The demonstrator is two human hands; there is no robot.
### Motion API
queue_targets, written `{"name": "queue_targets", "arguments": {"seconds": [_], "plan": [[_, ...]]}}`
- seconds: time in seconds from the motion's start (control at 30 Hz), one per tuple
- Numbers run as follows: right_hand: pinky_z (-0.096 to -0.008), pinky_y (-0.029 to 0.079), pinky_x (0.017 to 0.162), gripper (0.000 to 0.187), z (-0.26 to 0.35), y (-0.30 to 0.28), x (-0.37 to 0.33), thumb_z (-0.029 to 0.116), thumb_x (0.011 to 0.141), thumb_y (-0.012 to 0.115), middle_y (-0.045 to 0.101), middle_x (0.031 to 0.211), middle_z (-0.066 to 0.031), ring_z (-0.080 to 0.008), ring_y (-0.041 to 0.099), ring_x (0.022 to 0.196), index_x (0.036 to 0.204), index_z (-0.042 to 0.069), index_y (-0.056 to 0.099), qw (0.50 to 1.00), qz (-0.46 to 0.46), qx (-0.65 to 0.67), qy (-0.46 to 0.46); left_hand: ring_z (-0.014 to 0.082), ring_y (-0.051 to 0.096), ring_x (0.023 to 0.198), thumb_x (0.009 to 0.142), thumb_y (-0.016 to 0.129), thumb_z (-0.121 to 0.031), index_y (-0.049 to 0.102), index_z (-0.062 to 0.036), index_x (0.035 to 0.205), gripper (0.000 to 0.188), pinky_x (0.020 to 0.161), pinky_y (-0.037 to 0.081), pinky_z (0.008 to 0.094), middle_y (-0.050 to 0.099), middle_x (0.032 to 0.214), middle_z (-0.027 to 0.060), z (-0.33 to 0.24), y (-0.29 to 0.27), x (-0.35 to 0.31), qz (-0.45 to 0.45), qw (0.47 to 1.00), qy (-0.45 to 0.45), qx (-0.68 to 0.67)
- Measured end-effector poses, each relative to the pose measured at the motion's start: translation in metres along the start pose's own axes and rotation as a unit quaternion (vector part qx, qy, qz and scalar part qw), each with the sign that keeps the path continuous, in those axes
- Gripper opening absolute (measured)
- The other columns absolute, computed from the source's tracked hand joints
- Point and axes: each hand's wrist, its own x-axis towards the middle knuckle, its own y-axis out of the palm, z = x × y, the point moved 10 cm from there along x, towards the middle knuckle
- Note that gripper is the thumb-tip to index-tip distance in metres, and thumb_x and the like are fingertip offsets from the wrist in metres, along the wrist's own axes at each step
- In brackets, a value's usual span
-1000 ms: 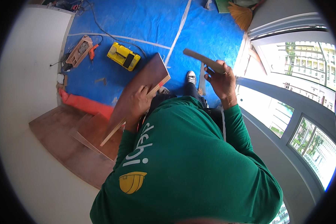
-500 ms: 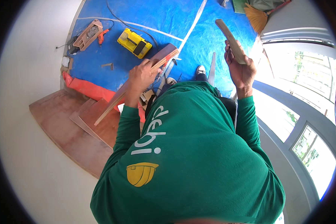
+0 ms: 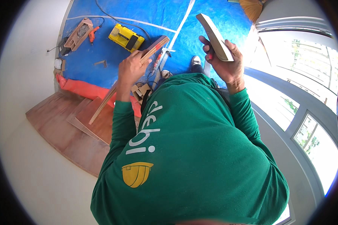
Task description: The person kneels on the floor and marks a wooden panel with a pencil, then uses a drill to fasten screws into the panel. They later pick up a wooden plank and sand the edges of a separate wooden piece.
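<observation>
Blue tarp (image 3: 229,22) is spread over the flr in the head view, prob. for protection, w/ white tape (image 3: 184,18) run across it, perhaps to hold seams. Plywood board (image 3: 154,50) is gripped in the L hand (image 3: 130,68), fingers hooked over its edge; it's turned nearly edge-on to the cam, presumably so the edge can be inspected. Wooden strip (image 3: 215,35) is held in the R hand (image 3: 229,68), thumb opp. fingers, angled up & well apart from the board; a dark item w/ red (image 3: 210,56) is also tucked there, type unclear. Yellow toolbox (image 3: 126,37) & orange drill (image 3: 93,35) are set on the tarp ahead, apparently for easy access, the drill beside a wooden tray (image 3: 72,44). Brown panels (image 3: 54,116) are stacked by the L wall (image 3: 22,75), likely out of the way.
</observation>
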Motion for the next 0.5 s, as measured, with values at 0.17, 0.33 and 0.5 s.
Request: {"name": "queue_targets", "arguments": {"seconds": [0.17, 0.33, 0.5], "plan": [[-0.0348, 0.053, 0.097, 0.071, 0.015, -0.016, -0.004, 0.044, 0.11, 0.056, 0.064, 0.14, -0.0205, -0.0271, 0.065, 0.12, 0.16, -0.005, 0.041, 0.987, -0.083, -0.14, -0.001, 0.0429, 0.069, 0.113, 0.1, 0.072, -0.037, 0.067, -0.0149, 0.141, 0.047, 0.093, 0.057, 0.0513, 0.07, 0.127, 0.0142, 0.007, 0.009, 0.004, 0.034, 0.999, -0.007, -0.018], [-0.0425, 0.057, 0.098, 0.081, 0.015, -0.041, -0.023, 0.043, 0.099, 0.074, 0.065, 0.124, -0.0116, -0.0238, 0.065, 0.117, 0.16, 0.0, 0.044, 0.925, -0.144, -0.338, 0.092, 0.0422, 0.062, 0.129, 0.101, 0.07, -0.036, 0.059, -0.0089, 0.151, 0.058, 0.107, 0.051, 0.0481, 0.064, 0.142, 0.0191, -0.008, 0.038, -0.016, 0.065, 0.988, 0.047, -0.132], [-0.0402, 0.061, 0.089, 0.06, -0.02, -0.078, -0.029, 0.034, 0.1, 0.068, 0.066, 0.118, -0.0138, -0.0251, 0.072, 0.103, 0.142, -0.007, 0.058, 0.899, -0.139, -0.341, 0.235, 0.0456, 0.059, 0.133, 0.101, 0.064, -0.056, 0.054, -0.0061, 0.156, 0.075, 0.112, 0.047, 0.055, 0.059, 0.151, 0.0208, -0.043, 0.093, -0.053, 0.064, 0.982, 0.112, -0.137]]}}
